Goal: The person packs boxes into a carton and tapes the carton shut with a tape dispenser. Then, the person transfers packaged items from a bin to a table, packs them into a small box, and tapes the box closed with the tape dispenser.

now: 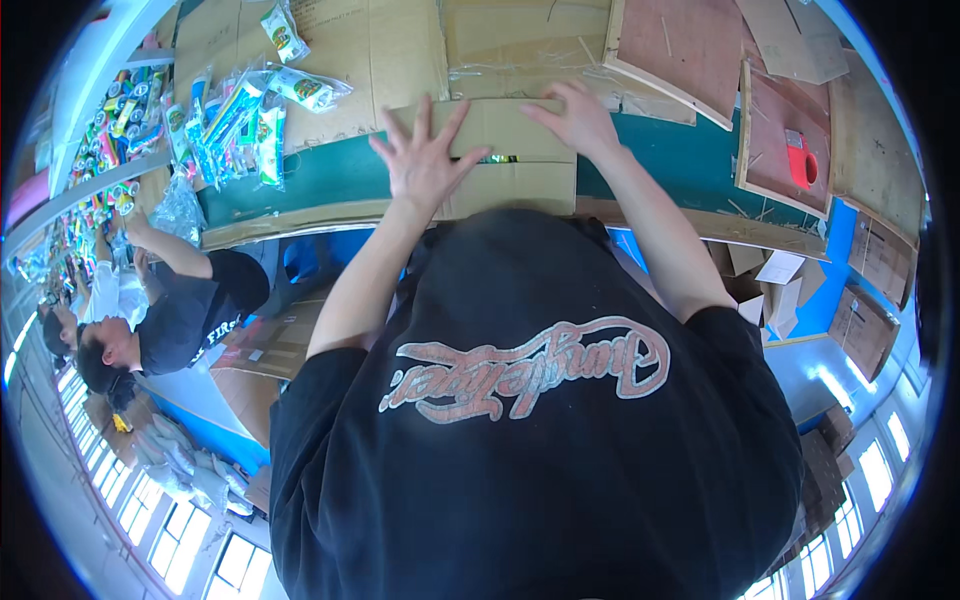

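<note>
A cardboard box (525,185) lies in front of me at the near side of the green worktop, its top flaps folded over. Through a narrow gap between the flaps a little of something shiny and coloured shows. My left hand (424,165) presses on the box's left part with its fingers spread wide. At the far right corner rests my right hand (582,122), thumb stretched across the flap and the other fingers by the far edge. Neither hand holds anything that I can see.
Left on the worktop lie several clear-bagged colourful items (240,115). A red tape dispenser (800,160) sits in a wooden tray (760,185) at the right. A co-worker (200,300) works at my left. Flat cardboard (330,70) covers the far side.
</note>
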A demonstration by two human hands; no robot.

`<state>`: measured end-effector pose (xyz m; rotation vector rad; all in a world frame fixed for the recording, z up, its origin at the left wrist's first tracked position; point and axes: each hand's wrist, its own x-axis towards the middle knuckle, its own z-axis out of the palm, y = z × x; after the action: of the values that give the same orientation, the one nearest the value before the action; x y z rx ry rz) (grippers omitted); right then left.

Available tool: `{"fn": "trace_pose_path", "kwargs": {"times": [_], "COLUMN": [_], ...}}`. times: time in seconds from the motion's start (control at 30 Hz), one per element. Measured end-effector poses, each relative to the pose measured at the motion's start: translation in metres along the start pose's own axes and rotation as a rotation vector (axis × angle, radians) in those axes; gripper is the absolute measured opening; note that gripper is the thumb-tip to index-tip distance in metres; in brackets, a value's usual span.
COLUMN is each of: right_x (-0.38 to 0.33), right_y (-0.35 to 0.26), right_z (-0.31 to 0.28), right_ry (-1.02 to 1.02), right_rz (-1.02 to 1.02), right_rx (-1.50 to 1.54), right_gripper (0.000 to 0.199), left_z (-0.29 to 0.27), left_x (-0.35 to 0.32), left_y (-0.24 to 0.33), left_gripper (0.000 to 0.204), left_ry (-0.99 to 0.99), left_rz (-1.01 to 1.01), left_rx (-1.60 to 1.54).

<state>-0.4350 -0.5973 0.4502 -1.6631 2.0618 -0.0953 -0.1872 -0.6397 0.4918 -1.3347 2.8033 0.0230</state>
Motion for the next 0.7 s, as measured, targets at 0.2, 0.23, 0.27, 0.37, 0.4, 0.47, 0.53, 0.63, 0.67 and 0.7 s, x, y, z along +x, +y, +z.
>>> {"fn": "trace_pose_path", "kwargs": {"times": [0.2, 0.23, 0.27, 0.37, 0.4, 0.47, 0.53, 0.63, 0.67, 0.7], "right_x": [-0.024, -0.022, -0.020, -0.018, -0.024, -0.037, -0.042, -0.034, -0.028, -0.017], "right_y": [-0.006, -0.006, -0.008, -0.022, -0.023, -0.023, -0.013, 0.013, 0.020, 0.018], "right_z": [0.051, 0.047, 0.042, 0.011, 0.011, 0.009, 0.027, 0.032, 0.029, 0.017], "right_ry": [0.233, 0.204, 0.174, 0.076, 0.077, -0.046, -0.002, -0.066, -0.160, -0.164], "right_rz": [0.262, 0.297, 0.335, 0.454, 0.456, 0.505, 0.453, 0.269, 0.139, 0.138], "right_rx": [1.658, 1.683, 1.712, 1.796, 1.798, 1.793, 1.633, 1.253, 1.036, 1.031], "right_gripper": [0.046, 0.047, 0.047, 0.050, 0.050, 0.054, 0.053, 0.049, 0.047, 0.047], "left_z": [0.010, 0.003, -0.005, -0.020, -0.022, -0.024, -0.023, -0.009, -0.005, 0.000], "left_x": [-0.013, -0.010, -0.004, 0.005, 0.004, -0.001, -0.013, -0.009, -0.005, -0.001], "left_y": [-0.026, -0.025, -0.028, -0.037, -0.037, -0.033, -0.025, -0.027, -0.025, -0.022], "left_gripper": [0.074, 0.071, 0.071, 0.073, 0.073, 0.073, 0.075, 0.089, 0.093, 0.093], "left_ry": [0.025, -0.045, -0.047, -0.154, -0.161, -0.165, -0.351, -0.191, -0.087, -0.087], "left_rz": [-0.141, -0.173, -0.169, -0.181, -0.155, -0.126, -0.200, -0.034, 0.082, 0.076], "left_rx": [-0.247, -0.266, -0.260, -0.268, -0.236, -0.206, -0.239, -0.093, 0.066, 0.062]}}
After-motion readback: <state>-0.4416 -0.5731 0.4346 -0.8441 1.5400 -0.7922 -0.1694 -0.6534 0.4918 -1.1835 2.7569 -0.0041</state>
